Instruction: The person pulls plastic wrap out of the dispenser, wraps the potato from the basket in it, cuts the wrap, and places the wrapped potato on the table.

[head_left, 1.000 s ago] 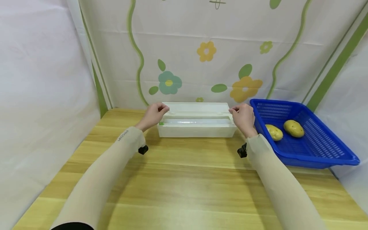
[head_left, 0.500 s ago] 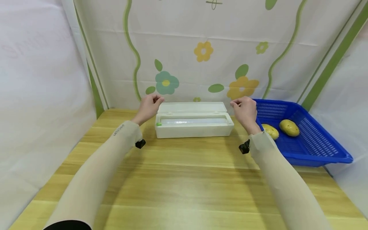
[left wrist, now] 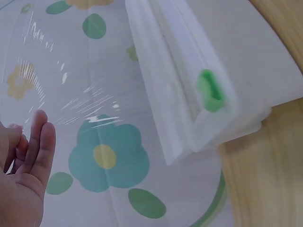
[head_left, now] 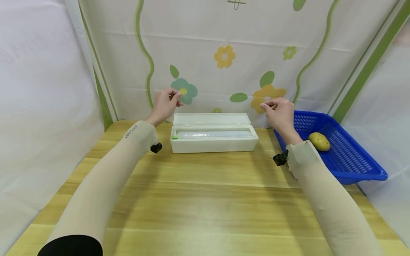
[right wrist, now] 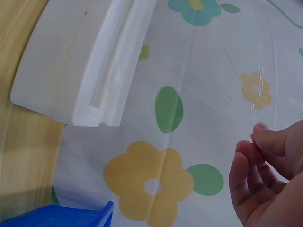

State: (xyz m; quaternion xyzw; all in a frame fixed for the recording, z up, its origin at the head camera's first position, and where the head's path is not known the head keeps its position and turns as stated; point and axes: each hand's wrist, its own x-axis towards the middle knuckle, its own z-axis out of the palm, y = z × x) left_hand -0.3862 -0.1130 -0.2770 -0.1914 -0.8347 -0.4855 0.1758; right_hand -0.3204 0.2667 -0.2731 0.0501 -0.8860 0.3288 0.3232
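A sheet of clear plastic wrap [left wrist: 90, 106] shows as glints and creases in both wrist views, stretched between the hands. My left hand [head_left: 164, 106] pinches one corner of it, up and left of the white wrap dispenser box [head_left: 214, 145]. The other corner is pinched between thumb and fingers of my right hand [head_left: 281, 113], above the box's right end. The dispenser stands on the table with its lid [head_left: 211, 118] tipped back. Inside lies the roll of wrap [head_left: 215, 134], and a green slider [head_left: 175, 137] sits at the left of the front rim.
At the right stands a blue plastic basket [head_left: 355, 149] with a potato [head_left: 319, 142] in view; my right forearm covers part of the basket. A flower-print cloth [head_left: 205, 53] hangs right behind the dispenser. The wooden table [head_left: 205, 206] extends toward me.
Both hands have risen from the dispenser's ends and moved apart, drawing the wrap up. The second potato has become hidden behind my right arm. The dispenser stays in place.
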